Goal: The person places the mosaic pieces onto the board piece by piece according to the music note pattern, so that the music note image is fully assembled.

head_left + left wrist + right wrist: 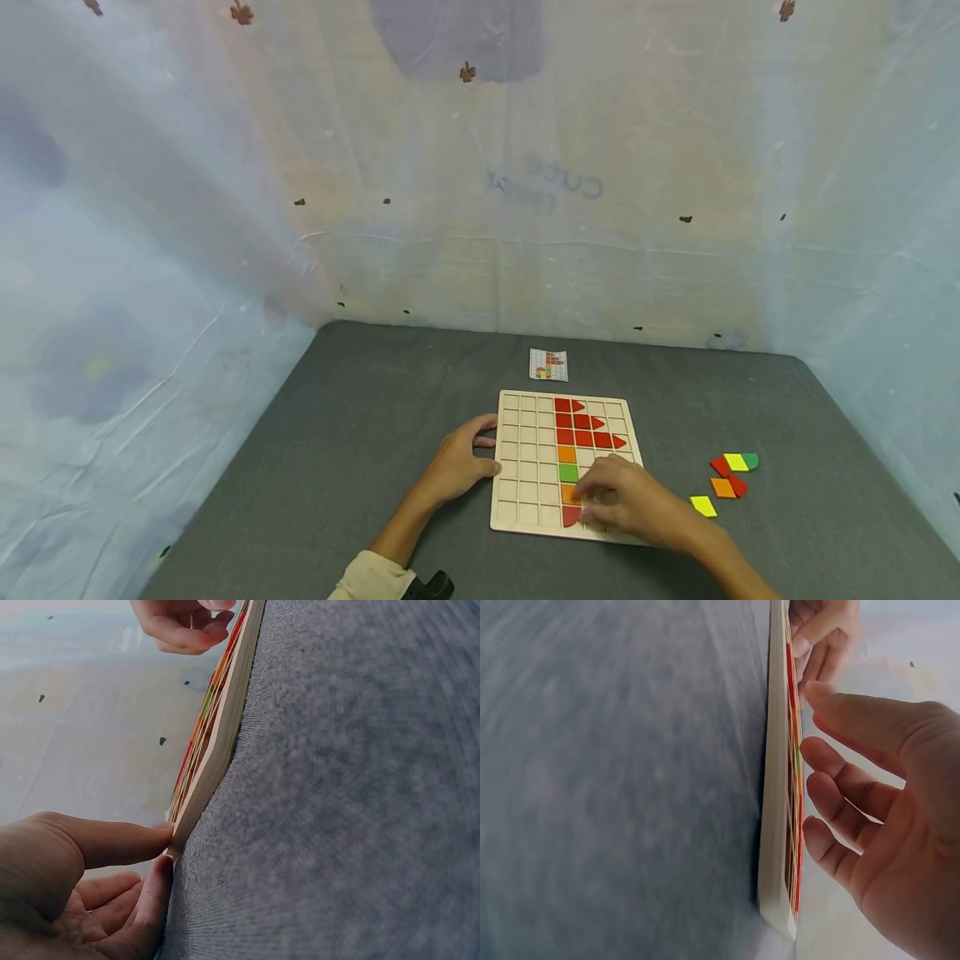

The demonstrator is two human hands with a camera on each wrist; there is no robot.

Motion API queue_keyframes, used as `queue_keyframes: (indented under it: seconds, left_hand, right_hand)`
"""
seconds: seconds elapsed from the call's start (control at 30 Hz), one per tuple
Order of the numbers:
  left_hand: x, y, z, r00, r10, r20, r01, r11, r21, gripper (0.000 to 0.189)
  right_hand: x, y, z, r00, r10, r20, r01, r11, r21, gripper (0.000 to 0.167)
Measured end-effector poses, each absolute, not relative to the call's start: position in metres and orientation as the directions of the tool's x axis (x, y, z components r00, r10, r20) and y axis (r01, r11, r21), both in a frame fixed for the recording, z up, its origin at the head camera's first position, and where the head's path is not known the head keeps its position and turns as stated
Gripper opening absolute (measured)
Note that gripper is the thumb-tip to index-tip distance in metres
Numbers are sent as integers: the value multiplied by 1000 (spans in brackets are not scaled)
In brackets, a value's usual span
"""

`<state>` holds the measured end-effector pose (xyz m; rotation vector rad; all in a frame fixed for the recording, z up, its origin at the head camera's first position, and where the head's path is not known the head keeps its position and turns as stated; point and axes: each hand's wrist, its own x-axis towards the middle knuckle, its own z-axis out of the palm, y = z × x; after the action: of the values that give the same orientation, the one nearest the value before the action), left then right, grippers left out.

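My left hand holds the left edge of a wooden grid board, thumb on the rim and fingers beside it, as the left wrist view shows. Over the board's lower right my right hand hovers with loosely bent fingers, and nothing shows between them in the right wrist view. Its fingertips are right by a red rounded tile and an orange square tile in the lower rows. Above these in the same column lie a green tile and another orange tile. Rows of red tiles with pointed ends fill the upper right.
A small printed pattern card lies behind the board. To the right are several loose tiles: a yellow one, an orange one, red ones and a green one. The grey table meets hanging sheets at its back and sides.
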<state>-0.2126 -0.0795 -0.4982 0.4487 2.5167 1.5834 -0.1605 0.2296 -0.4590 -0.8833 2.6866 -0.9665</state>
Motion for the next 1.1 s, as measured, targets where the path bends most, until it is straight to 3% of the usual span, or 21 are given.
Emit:
queue_keyframes:
  seconds: [0.3,1.1]
  left_hand:
    - [-213,-80,-499,-943,326,61,196,399,896,74]
    - [-213,-80,-498,-944,327,50,187,404,896,75]
  right_hand:
    - [-157,255,-460,-861,-499,94,-422,599,-680,21]
    - [-145,332,-456,-969,-248,20,-190,687,-702,43]
